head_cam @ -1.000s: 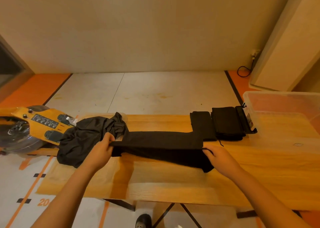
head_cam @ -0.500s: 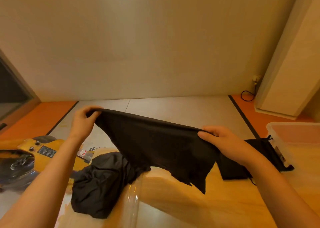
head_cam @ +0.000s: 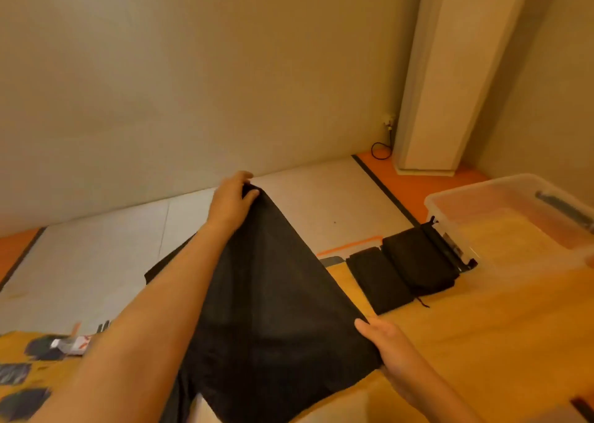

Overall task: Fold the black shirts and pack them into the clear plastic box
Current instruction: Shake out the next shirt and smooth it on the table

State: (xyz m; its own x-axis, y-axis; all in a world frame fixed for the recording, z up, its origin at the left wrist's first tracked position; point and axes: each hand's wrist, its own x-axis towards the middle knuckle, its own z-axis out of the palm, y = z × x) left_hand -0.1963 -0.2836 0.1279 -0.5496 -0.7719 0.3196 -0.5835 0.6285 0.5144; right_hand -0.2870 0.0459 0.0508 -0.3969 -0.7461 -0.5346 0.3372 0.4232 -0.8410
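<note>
Box (head_cam: 475, 186) at right, folded shirts (head_cam: 414, 262) on counter (head_cam: 498, 326) just beside its left wall, shirt (head_cam: 273, 310) slanting from centre to lower right, left grip (head_cam: 231, 200) and right grip (head_cam: 395, 352) pinching its ends

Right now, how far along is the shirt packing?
Done: one folded shirt and a second folded shirt lie on the table beside the clear plastic box. In hand: the left hand holds a black shirt up by its top, the right hand grips its lower edge. Left: fold this one and pack all three; no shirt shows inside the box.
</note>
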